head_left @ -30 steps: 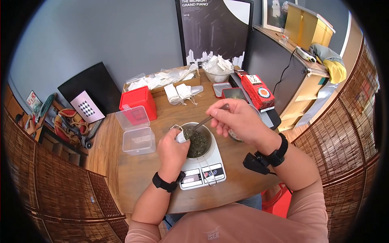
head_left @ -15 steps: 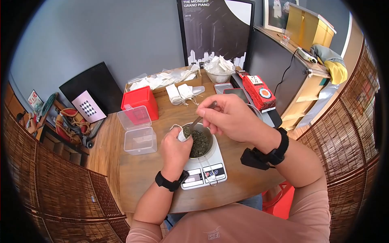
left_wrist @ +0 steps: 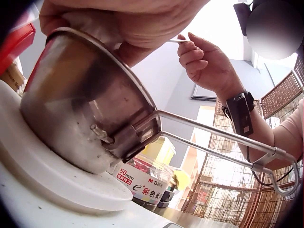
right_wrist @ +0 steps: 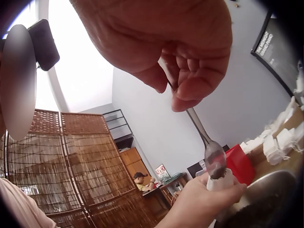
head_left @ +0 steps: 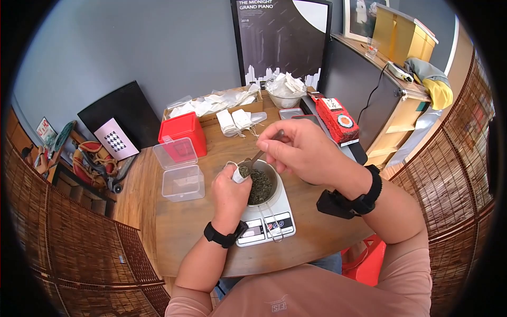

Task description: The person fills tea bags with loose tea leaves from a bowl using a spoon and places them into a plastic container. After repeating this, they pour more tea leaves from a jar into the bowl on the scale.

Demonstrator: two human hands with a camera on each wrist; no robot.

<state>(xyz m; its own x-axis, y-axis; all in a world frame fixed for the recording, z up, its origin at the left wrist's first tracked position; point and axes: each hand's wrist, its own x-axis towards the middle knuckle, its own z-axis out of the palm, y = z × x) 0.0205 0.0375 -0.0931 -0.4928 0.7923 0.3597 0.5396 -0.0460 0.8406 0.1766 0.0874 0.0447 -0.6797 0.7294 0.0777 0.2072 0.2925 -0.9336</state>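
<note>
My left hand [head_left: 230, 195] holds a small white drawstring tea bag [right_wrist: 221, 185] with its mouth up, over the left rim of a steel pan [left_wrist: 90, 104]. Dark dried leaves [head_left: 260, 191] fill much of the pan, whose wire handle [left_wrist: 213, 130] points toward me. My right hand [head_left: 298, 150] pinches the stem of a metal spoon [right_wrist: 214, 156] from above. The spoon's bowl dips at the bag's mouth, with dark leaf bits at its tip. Beneath the pan is a white kitchen scale [head_left: 288, 214].
Left of the pan stands a hinged clear plastic box [head_left: 182, 184], lid up, beside a red box [head_left: 182, 134]. White bags [head_left: 235, 120] lie behind, near a cardboard tray [head_left: 214, 117] and a glass bowl [head_left: 285, 100] of more. A red foil pack [head_left: 338, 121] is at the right.
The right hand has shifted left, bringing the spoon from over the leaves to the tea bag's mouth. The left hand has tilted the bag's opening toward the spoon. The last half second shows little movement.
</note>
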